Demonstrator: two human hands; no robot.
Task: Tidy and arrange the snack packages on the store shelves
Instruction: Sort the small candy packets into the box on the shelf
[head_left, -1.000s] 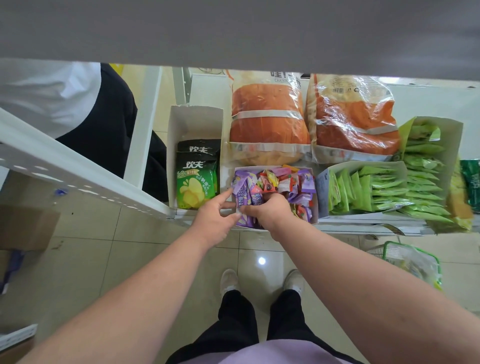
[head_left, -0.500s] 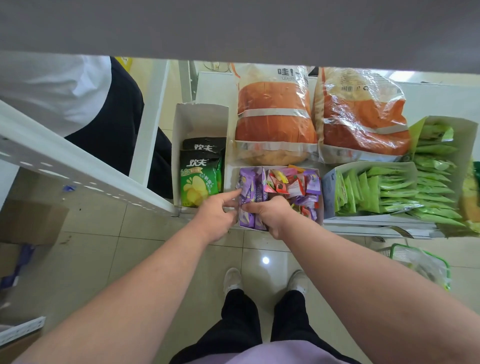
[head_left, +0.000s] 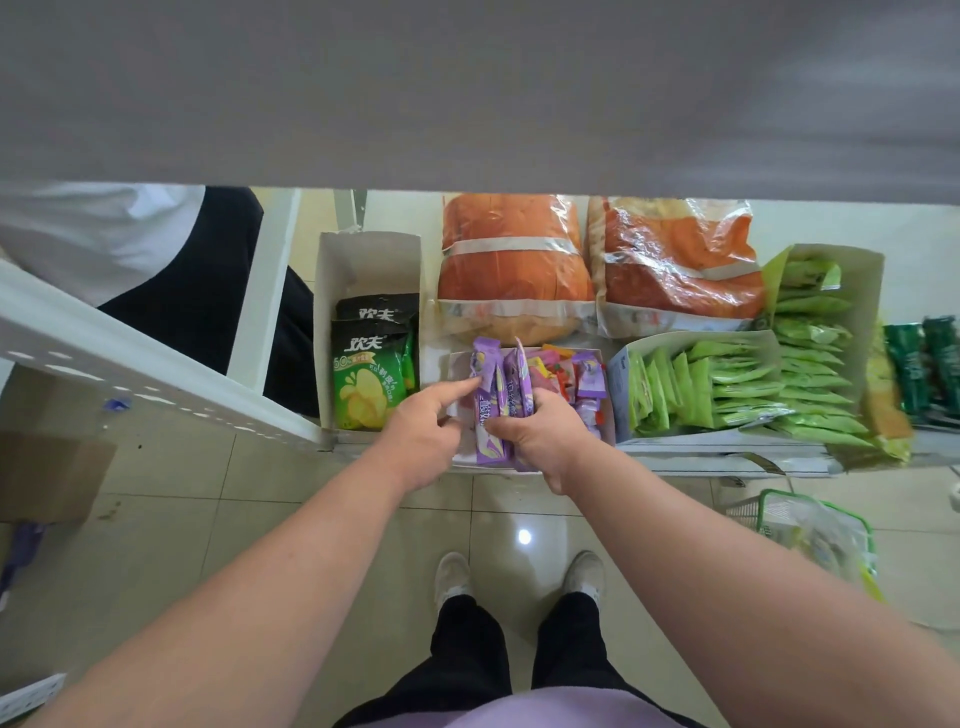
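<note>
A small white box at the shelf's front edge holds purple, pink and orange snack packets. My right hand grips a bundle of purple packets standing upright at the box's left side. My left hand is just left of them, index finger extended and touching the leftmost purple packet. Loose mixed packets fill the right part of the box.
A tall white box with green chip bags stands to the left. Two large orange bags lie behind. Boxes of green packets sit at the right. A person in white and black stands far left. A green basket rests on the floor.
My right hand has gathered the purple packets into an upright bundle at the box's left side. My left hand opened and now points a finger at them.
</note>
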